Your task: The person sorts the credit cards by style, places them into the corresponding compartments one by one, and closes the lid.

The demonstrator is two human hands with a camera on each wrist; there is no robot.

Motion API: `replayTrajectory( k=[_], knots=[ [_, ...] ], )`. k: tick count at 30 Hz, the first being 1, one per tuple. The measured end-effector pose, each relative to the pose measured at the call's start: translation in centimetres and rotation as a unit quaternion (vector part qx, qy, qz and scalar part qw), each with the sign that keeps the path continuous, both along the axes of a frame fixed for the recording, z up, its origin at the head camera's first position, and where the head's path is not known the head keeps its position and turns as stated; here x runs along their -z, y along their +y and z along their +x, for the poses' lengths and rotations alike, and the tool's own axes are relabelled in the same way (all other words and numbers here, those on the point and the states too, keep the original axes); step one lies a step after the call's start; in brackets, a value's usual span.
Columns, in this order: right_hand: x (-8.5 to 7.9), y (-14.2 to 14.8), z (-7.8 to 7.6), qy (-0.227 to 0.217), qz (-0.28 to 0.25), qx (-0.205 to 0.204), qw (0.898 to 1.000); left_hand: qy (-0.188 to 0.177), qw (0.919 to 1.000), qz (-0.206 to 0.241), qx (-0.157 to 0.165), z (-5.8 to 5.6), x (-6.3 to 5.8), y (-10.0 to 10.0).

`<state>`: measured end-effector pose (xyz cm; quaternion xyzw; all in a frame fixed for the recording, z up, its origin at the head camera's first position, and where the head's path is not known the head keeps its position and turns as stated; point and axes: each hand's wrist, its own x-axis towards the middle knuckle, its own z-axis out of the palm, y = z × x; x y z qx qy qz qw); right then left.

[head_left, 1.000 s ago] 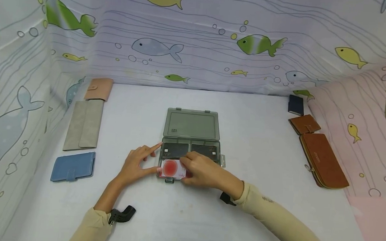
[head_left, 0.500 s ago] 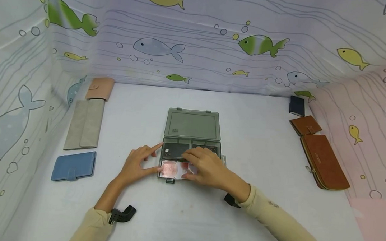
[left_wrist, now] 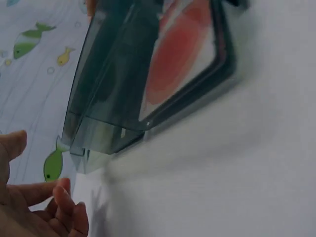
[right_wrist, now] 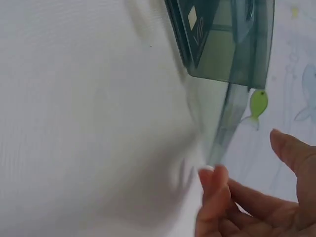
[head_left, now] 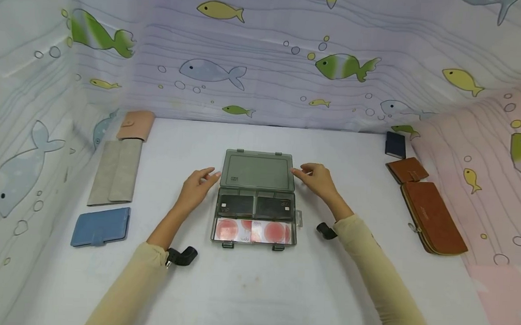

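Observation:
A translucent grey-green plastic box (head_left: 253, 242) lies in the middle of the table, its lid (head_left: 259, 170) swung back away from me. Two black VIP cards (head_left: 236, 207) fill the rear row of compartments. White cards with red circles (head_left: 271, 232) lie in the front row. My left hand (head_left: 196, 188) is beside the lid's left edge, thumb and fingers spread and holding nothing. At the right edge, my right hand (head_left: 320, 181) hovers with loosely bent fingers, also holding nothing. Both wrist views show a gap between the hand (left_wrist: 42, 202) and the box.
On the left lie a pink wallet (head_left: 135, 125), a grey wallet (head_left: 115, 171) and a blue wallet (head_left: 100, 227). The right side has a small dark blue holder (head_left: 395, 145), a small brown wallet (head_left: 407, 170) and a long brown zip wallet (head_left: 434, 217). A fish-print curtain (head_left: 267, 100) encloses the table.
My right hand has left the white cards in the front row and moved to the lid's right edge. My left hand has moved up from the box's left side to beside the lid.

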<state>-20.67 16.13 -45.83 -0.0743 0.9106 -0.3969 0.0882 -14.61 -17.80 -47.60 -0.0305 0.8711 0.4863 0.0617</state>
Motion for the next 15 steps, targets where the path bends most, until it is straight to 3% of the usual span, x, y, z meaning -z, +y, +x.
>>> replayTrajectory(
  k=[3,6,10,15],
  knots=[
    [0.7,0.0,-0.6,-0.102,-0.033,0.027,0.994,-0.061,0.9981,0.01,-0.003,-1.7,0.0,0.5],
    [0.8,-0.5,-0.9,-0.146,-0.057,0.038,0.987,-0.097,0.995,0.025,-0.008,-2.6,0.0,1.0],
    [0.0,-0.8,-0.5,-0.145,-0.084,0.049,0.985,-0.092,0.9934,0.057,-0.038,-2.8,-0.6,1.4],
    [-1.8,-0.1,1.1,-0.08,-0.126,0.046,0.988,-0.049,0.9898,0.116,-0.066,-1.7,-2.2,1.4]
  ],
)
